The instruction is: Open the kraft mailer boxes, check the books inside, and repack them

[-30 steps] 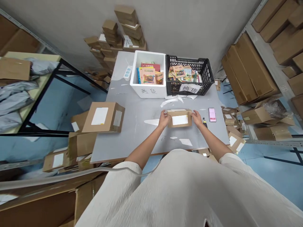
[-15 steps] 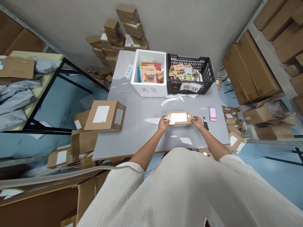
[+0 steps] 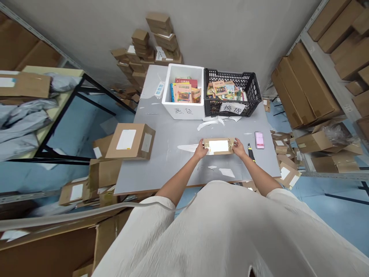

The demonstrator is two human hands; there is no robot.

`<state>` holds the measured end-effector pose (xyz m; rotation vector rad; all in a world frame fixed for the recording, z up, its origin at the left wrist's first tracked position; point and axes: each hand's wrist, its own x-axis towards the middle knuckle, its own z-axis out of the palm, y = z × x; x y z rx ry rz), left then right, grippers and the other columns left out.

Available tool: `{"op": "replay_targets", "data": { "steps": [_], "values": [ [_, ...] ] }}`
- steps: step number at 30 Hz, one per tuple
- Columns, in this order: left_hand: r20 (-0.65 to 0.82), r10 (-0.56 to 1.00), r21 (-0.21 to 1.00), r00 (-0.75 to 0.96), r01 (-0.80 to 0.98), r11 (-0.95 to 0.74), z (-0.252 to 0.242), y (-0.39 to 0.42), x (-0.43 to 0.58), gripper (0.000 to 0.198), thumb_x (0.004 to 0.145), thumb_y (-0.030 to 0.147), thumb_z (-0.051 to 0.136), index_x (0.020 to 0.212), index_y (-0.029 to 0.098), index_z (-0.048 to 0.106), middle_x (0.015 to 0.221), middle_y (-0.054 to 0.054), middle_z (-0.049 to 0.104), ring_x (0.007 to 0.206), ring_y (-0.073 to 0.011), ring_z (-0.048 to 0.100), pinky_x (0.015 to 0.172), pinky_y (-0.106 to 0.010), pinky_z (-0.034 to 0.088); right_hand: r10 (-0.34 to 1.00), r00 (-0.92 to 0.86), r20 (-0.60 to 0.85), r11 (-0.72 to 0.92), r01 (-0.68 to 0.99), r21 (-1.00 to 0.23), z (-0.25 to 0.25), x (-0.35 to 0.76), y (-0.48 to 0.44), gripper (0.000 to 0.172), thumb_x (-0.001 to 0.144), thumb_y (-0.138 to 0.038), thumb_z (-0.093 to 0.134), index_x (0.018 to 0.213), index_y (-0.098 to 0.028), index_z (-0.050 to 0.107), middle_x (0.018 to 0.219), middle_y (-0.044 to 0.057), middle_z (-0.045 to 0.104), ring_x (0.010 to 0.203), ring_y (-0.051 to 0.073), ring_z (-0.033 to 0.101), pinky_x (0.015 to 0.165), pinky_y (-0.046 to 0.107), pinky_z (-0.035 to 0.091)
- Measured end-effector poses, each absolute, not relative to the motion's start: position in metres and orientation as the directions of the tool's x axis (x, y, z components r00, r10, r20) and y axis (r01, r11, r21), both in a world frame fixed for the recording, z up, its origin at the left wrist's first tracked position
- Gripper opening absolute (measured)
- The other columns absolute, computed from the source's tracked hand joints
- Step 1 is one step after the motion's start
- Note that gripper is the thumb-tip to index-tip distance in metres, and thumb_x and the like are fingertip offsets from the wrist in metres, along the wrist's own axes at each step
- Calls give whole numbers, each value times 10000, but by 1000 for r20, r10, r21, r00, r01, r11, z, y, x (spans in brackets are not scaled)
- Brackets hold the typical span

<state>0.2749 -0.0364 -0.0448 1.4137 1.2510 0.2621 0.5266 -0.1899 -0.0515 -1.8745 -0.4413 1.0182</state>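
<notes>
A small flat cardboard parcel (image 3: 218,146) with a white label lies on the grey table (image 3: 170,161), label up. My left hand (image 3: 201,149) grips its left end and my right hand (image 3: 239,147) grips its right end, fingers curled on the edges. A black and yellow utility knife (image 3: 250,151) lies just right of my right hand, and a pink phone-like object (image 3: 258,139) lies beyond it.
A white foam box (image 3: 184,111) and a black plastic crate (image 3: 255,96), both holding books, stand at the table's far side. A larger labelled carton (image 3: 131,141) sits on the table's left edge. Paper scraps dot the table. Cartons lie around the floor and on shelves.
The parcel was tipped from standing on its edge to lying flat, label up. Both hands stayed on its ends. The view shifted slightly.
</notes>
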Motion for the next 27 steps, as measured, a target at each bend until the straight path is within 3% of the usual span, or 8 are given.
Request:
{"op": "replay_targets", "data": {
  "steps": [4,8,14,18,21,24,27],
  "values": [
    [-517,803,789,297,530,312,-31,-34,279,886,936,380,768,1737,257,411,1459,-142,733,1192,-261,759,1016,-366,582,694,614,-377,-433,-63,-899,-48,528,-187,931,728,-290,787,1630,-268,562,1528,155,703,1295,284,737,1167,498,602],
    [-478,841,788,255,547,282,-26,-36,277,691,1025,482,691,1646,241,508,1364,-125,763,1265,-282,725,1081,-378,544,676,634,-375,-454,-42,-890,-44,530,-190,825,817,-384,715,1618,-250,572,1446,139,741,1271,299,738,1150,492,599],
    [-546,810,695,215,656,295,-44,-52,262,555,955,339,739,1483,217,624,1072,-64,770,1067,-258,759,996,-372,568,605,628,-489,-667,65,-742,-53,522,-205,520,908,-486,683,1355,-224,728,1111,90,827,1123,303,787,1115,467,599],
    [-572,784,679,240,674,289,-57,-59,252,547,930,291,754,1460,231,632,1051,-54,770,1055,-252,757,992,-379,584,578,629,-519,-723,101,-683,-61,519,-214,447,894,-440,714,1284,-224,741,1017,78,827,1058,307,801,1092,500,619],
    [-567,787,689,244,664,291,-60,-57,252,636,905,241,763,1519,235,597,1225,-95,764,1114,-249,760,1029,-393,598,605,625,-493,-693,109,-713,-63,520,-215,527,871,-393,720,1367,-216,724,1173,110,830,1123,312,799,1133,526,615],
    [-532,801,735,273,619,277,-57,-54,257,825,852,159,770,1634,232,516,1495,-166,682,1297,-276,723,1095,-413,600,646,618,-448,-632,104,-768,-64,518,-208,732,818,-309,739,1540,-240,646,1469,138,755,1282,317,760,1206,537,585],
    [-509,793,773,335,584,249,-50,-53,263,1040,784,70,762,1744,243,403,1605,-179,633,1446,-315,658,1199,-455,558,670,593,-447,-587,54,-808,-63,514,-196,942,764,-243,752,1680,-238,529,1615,156,670,1426,319,684,1260,523,549]
  ]
}}
